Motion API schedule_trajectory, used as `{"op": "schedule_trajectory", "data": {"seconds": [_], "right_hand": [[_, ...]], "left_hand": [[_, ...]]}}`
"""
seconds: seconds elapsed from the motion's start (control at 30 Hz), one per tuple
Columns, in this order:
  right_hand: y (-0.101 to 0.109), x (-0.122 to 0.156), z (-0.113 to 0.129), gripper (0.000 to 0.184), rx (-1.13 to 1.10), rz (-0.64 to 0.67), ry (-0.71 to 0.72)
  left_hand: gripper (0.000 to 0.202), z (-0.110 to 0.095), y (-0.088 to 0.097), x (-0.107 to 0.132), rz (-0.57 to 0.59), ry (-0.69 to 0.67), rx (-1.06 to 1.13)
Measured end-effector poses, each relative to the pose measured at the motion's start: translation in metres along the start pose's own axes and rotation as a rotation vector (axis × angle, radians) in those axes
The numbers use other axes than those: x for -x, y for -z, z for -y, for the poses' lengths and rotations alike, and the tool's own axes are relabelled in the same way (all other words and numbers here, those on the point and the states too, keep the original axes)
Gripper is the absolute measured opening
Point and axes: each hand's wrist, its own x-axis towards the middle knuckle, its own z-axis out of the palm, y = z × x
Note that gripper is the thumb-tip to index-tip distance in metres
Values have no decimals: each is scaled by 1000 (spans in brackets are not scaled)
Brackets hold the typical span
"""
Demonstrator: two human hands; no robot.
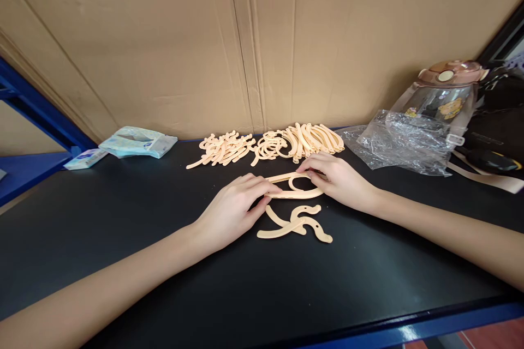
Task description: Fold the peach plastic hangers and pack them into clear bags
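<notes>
Both my hands rest on a black tabletop and pinch the same flat, pale wooden assembly of curved strips. My left hand holds its left end between thumb and fingers. My right hand grips its right end, fingers curled over the top. Just in front of it lie loose curved wooden pieces, overlapping on the table. Behind my hands sits a row of piles of similar wooden pieces.
A cardboard wall stands behind the table. Tissue packets lie at the back left. Crumpled clear plastic, a drinking bottle with a pink lid and a dark bag sit at the right. The blue front edge runs along the bottom.
</notes>
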Motion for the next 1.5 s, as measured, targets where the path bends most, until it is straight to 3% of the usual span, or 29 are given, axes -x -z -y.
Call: {"op": "schedule_trajectory", "data": {"seconds": [0.57, 0.87, 1.13, 1.27, 1.37, 1.5], "right_hand": [[0, 0, 0, 19, -28, 12, -50], [1, 0, 3, 16, 16, -13, -84], [3, 0, 3, 12, 9, 24, -62], [4, 3, 5, 11, 19, 55, -58], [7, 6, 5, 15, 26, 38, -36], [20, 6, 6, 19, 115, -35, 123]], "left_hand": [[41, 2, 1, 1, 68, 22, 31], [40, 1, 0, 1, 50, -37, -42], [68, 3, 0, 2, 85, -87, -103], [64, -4, 3, 3, 112, -63, -118], [47, -9, 5, 7, 66, -32, -94], [29, -13, 9, 13, 20, -39, -7]]}}
